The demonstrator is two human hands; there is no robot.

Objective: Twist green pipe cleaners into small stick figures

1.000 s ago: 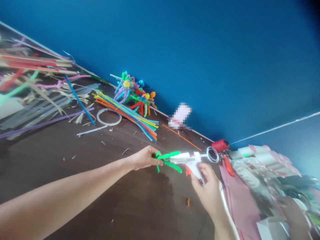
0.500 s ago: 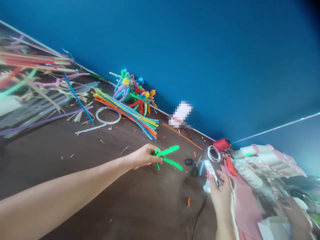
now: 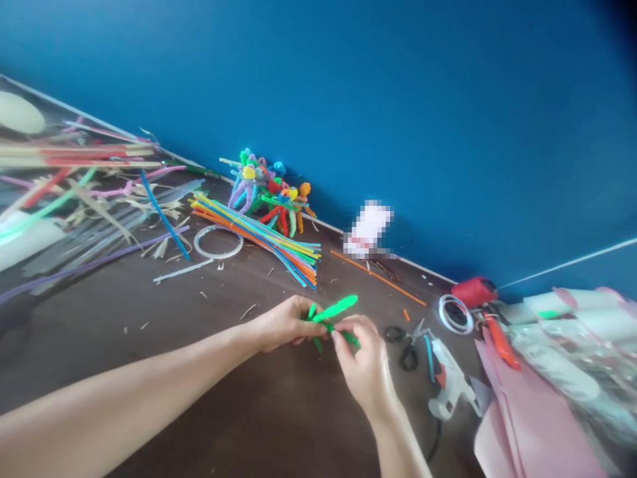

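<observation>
Over the middle of the dark table, my left hand pinches a bright green pipe cleaner figure, whose thick arms spread to the right and whose short ends poke out by my fingers. My right hand meets it from the right, thumb and fingers closed on the lower green arm. Part of that arm is hidden behind the fingers. To the right of my right hand lie black-handled scissors and a white glue gun with a blue stick beside it.
A bundle of coloured pipe cleaners lies behind my left hand, near finished pipe cleaner figures and a white ring. Strips and sticks clutter the left. Pink paper, tape rolls and a red spool lie right.
My right hand has left the glue gun and moved left to grip the lower arm of the green figure. The glue gun now rests on the table. My left hand keeps its hold.
</observation>
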